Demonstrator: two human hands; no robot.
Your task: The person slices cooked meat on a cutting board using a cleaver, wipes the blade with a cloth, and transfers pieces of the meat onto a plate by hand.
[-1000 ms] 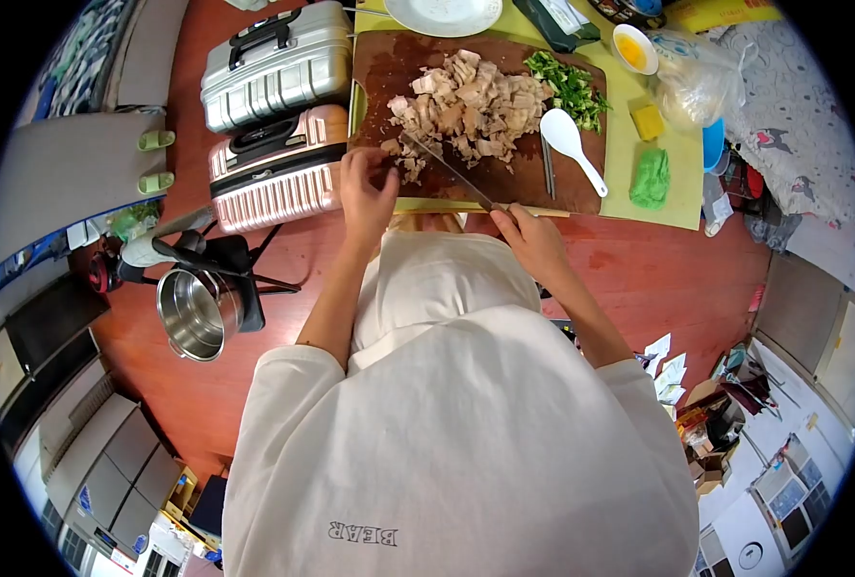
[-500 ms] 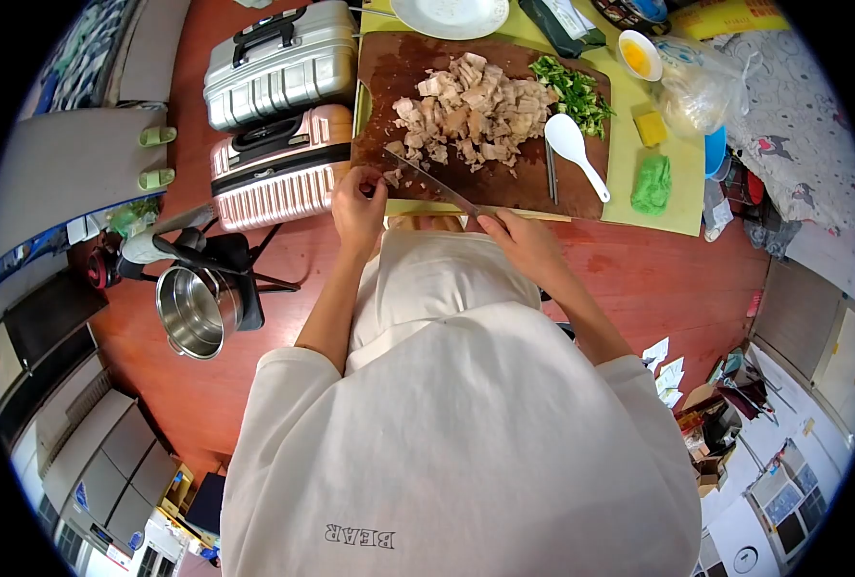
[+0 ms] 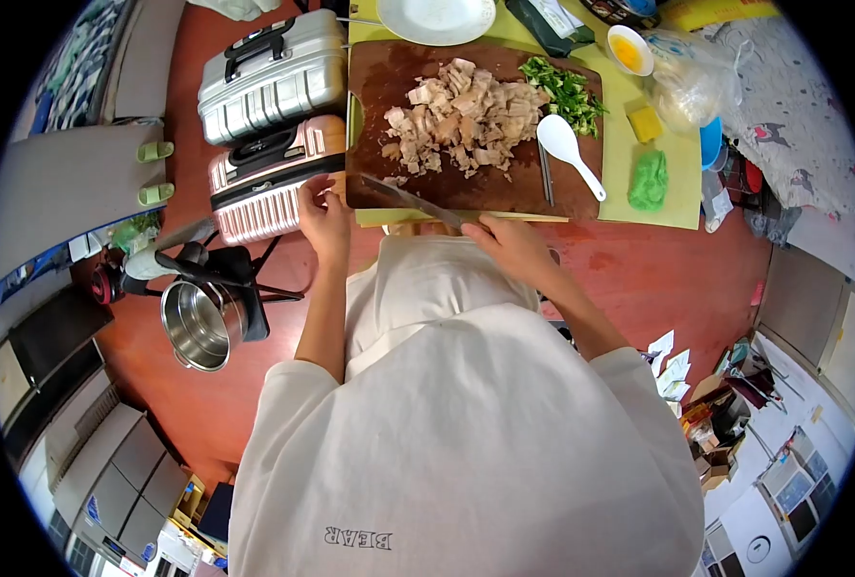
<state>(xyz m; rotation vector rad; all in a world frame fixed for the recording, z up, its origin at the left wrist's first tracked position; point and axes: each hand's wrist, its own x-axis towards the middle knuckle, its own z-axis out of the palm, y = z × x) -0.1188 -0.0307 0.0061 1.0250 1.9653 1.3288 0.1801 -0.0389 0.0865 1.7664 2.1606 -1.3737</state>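
Observation:
My right hand (image 3: 510, 246) grips the handle of a kitchen knife (image 3: 416, 203), whose blade reaches left over the near edge of the brown cutting board (image 3: 379, 77). My left hand (image 3: 325, 219) is just off the board's left edge, apart from the blade. Its fingers are curled together, and I cannot make out what is in them. Chopped cooked meat (image 3: 471, 115) forms a heap on the board. Beside it are chopped green peppers (image 3: 567, 96), a white spoon (image 3: 569, 154) and dark chopsticks (image 3: 546, 175). A few small scraps lie near the blade.
A white plate (image 3: 437, 21) stands behind the board. To the right are a bowl with something yellow (image 3: 629, 50), a yellow sponge (image 3: 644, 123) and a green cloth-like bundle (image 3: 649, 181). Silver (image 3: 283, 82) and pink suitcases (image 3: 283, 183) stand left, near a steel pot (image 3: 200, 325).
My left hand has moved left, off the board's near-left corner. The knife has shifted left, its tip now closer to the board's left edge. The view has moved slightly.

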